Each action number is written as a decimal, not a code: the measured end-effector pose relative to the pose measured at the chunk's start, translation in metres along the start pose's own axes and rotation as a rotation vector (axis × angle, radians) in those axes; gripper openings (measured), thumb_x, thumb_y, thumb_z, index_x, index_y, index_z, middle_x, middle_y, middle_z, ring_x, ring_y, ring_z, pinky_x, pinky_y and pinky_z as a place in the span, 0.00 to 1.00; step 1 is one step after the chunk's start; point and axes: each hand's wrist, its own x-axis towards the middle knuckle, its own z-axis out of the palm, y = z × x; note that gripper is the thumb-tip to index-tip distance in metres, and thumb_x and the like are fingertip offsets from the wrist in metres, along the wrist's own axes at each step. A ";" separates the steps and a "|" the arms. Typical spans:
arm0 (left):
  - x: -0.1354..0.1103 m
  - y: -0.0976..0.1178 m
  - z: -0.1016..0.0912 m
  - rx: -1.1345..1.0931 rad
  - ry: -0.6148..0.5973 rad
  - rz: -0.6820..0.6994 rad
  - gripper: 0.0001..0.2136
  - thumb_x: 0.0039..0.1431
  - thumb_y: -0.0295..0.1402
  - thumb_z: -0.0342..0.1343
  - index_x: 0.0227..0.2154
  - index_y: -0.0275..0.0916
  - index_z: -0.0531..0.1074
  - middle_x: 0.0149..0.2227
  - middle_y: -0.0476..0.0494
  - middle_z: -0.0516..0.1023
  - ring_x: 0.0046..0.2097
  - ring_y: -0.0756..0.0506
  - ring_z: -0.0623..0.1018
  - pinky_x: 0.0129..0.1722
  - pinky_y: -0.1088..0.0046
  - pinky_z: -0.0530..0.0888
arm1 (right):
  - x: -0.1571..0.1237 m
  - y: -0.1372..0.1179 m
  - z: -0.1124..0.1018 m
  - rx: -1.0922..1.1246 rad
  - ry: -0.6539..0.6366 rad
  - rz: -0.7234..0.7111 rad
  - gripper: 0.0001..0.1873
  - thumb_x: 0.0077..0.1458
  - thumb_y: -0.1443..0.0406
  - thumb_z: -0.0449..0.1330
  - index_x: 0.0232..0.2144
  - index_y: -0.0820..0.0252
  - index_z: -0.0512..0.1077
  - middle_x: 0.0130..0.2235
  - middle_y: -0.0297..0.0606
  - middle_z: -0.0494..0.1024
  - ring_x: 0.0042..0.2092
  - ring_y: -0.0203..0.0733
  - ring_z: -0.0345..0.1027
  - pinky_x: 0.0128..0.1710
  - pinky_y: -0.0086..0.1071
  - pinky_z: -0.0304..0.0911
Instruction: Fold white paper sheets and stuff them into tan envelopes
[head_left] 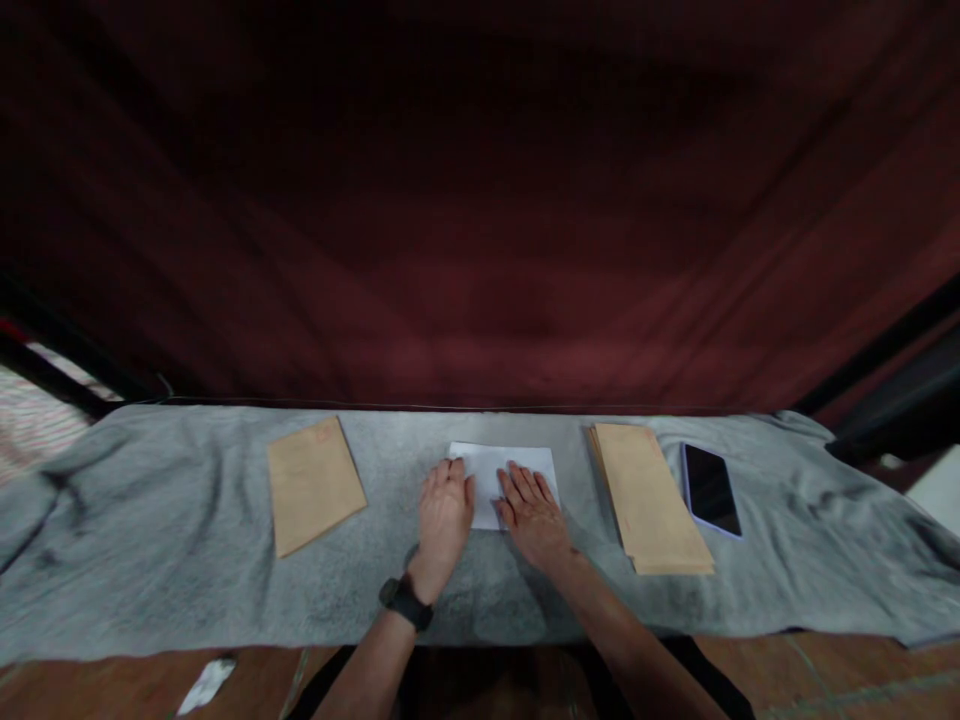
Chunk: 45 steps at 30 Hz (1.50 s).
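Note:
A sheet of white paper, perhaps folded, lies flat on the grey cloth in front of me. My left hand rests over its left edge, palm down with the fingers laid along it and the thumb beside them. On the right half of the sheet, my right hand is pressed flat with its fingers spread. Neither hand grips anything. The hands hide the paper's lower left corner and part of its right side.
A brown envelope lies to the left. Several brown envelopes are stacked at the right, beside a phone. Grey cloth covers the surface, against a dark red panel. A white scrap is on the tiled floor.

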 end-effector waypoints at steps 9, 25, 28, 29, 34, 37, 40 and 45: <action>0.011 0.035 0.045 -0.113 -0.103 0.324 0.25 0.72 0.39 0.36 0.66 0.35 0.59 0.68 0.39 0.60 0.70 0.41 0.56 0.70 0.54 0.52 | -0.001 0.003 0.009 -0.075 -0.036 -0.069 0.30 0.63 0.71 0.50 0.66 0.65 0.59 0.68 0.49 0.59 0.70 0.53 0.49 0.69 0.53 0.43; 0.016 -0.024 0.055 0.109 0.052 0.055 0.26 0.70 0.35 0.38 0.67 0.30 0.57 0.68 0.36 0.60 0.70 0.40 0.57 0.68 0.56 0.55 | -0.005 0.043 0.006 -0.189 0.122 0.128 0.28 0.71 0.61 0.43 0.67 0.68 0.58 0.67 0.49 0.60 0.68 0.49 0.53 0.67 0.47 0.47; 0.015 -0.028 0.054 0.124 0.049 0.040 0.26 0.69 0.35 0.38 0.66 0.29 0.57 0.68 0.35 0.60 0.70 0.39 0.58 0.68 0.55 0.55 | -0.010 0.053 0.001 -0.223 0.119 0.159 0.28 0.70 0.61 0.43 0.66 0.69 0.58 0.67 0.49 0.60 0.68 0.51 0.54 0.66 0.48 0.48; 0.015 -0.029 0.053 0.128 0.048 0.037 0.26 0.69 0.35 0.38 0.66 0.29 0.57 0.68 0.35 0.60 0.70 0.39 0.58 0.68 0.55 0.54 | -0.011 0.056 -0.001 -0.232 0.119 0.172 0.28 0.70 0.61 0.43 0.66 0.70 0.59 0.67 0.50 0.61 0.67 0.52 0.55 0.66 0.48 0.48; 0.014 -0.026 0.051 0.147 0.052 0.033 0.26 0.69 0.35 0.38 0.67 0.29 0.57 0.68 0.36 0.59 0.70 0.39 0.58 0.68 0.54 0.53 | -0.007 0.052 -0.013 -0.222 0.154 0.222 0.28 0.70 0.63 0.43 0.64 0.75 0.61 0.66 0.55 0.62 0.67 0.55 0.55 0.66 0.49 0.51; 0.014 -0.025 0.051 0.149 0.055 0.032 0.26 0.69 0.34 0.38 0.67 0.29 0.57 0.68 0.35 0.59 0.70 0.39 0.58 0.68 0.53 0.53 | 0.001 0.032 -0.015 -0.142 0.164 0.142 0.28 0.70 0.62 0.42 0.66 0.73 0.57 0.67 0.51 0.59 0.68 0.51 0.53 0.66 0.47 0.50; 0.014 -0.026 0.051 0.147 0.056 0.036 0.26 0.69 0.34 0.38 0.67 0.29 0.56 0.68 0.35 0.59 0.70 0.38 0.57 0.68 0.53 0.53 | 0.008 0.009 -0.006 -0.056 0.157 0.038 0.28 0.71 0.60 0.42 0.68 0.66 0.55 0.69 0.44 0.58 0.69 0.46 0.51 0.67 0.44 0.50; 0.014 -0.028 0.051 0.160 0.051 0.041 0.26 0.69 0.34 0.38 0.67 0.30 0.56 0.68 0.35 0.59 0.70 0.39 0.58 0.68 0.53 0.52 | 0.011 -0.009 0.016 -0.042 0.170 -0.011 0.26 0.70 0.61 0.46 0.66 0.62 0.59 0.67 0.44 0.62 0.68 0.45 0.54 0.68 0.44 0.49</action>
